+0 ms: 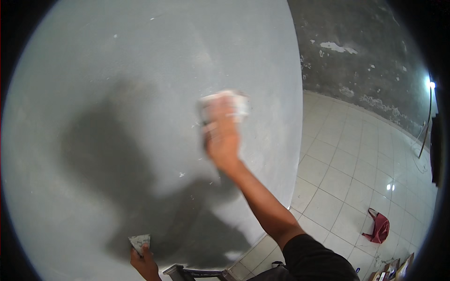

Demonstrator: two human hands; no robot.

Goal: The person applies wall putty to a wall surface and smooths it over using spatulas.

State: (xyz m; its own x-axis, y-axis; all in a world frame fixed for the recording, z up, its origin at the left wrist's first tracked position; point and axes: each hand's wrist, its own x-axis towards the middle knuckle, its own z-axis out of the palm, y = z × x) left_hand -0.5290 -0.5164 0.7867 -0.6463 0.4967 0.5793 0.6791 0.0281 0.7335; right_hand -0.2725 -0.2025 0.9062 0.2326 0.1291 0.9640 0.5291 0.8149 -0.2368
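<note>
A grey wall fills most of the view, dotted with small white flecks. My right hand is raised against it near the centre, arm stretched out and smeared by motion. Under its fingers is a whitish, flat pad-like thing, pressed to or very near the wall; the blur hides its exact kind. Low on the left, my left hand is closed round a putty knife, its broad, smeared blade pointing upward. Dark shadows of my head and arm lie across the wall.
Beyond the wall's right edge lies a tiled floor with a dark red bag on it. A rough, patchy dark wall stands behind, with a bright lamp on a pole. Dark furniture is at the bottom.
</note>
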